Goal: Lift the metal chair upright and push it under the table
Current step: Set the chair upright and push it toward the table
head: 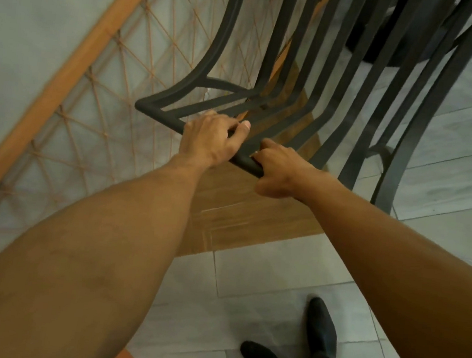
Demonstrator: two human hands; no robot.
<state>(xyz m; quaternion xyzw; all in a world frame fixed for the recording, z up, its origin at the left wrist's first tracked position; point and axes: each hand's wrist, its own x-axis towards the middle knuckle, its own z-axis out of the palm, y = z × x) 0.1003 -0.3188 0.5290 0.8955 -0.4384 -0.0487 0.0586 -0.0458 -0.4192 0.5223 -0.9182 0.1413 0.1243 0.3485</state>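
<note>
The dark metal chair fills the upper middle of the head view, its slatted back seen from above. Both hands grip the top rail of the backrest. My left hand wraps the rail near its left corner. My right hand holds the same rail just to the right, fingers curled over it. The chair's slats run away from me toward a dark round table base at the top. The chair's legs and feet are hidden.
A rattan-framed panel with a woven lattice slants across the left side, close to the chair's left edge. The floor has grey tiles and a wooden strip. My black shoes stand at the bottom right.
</note>
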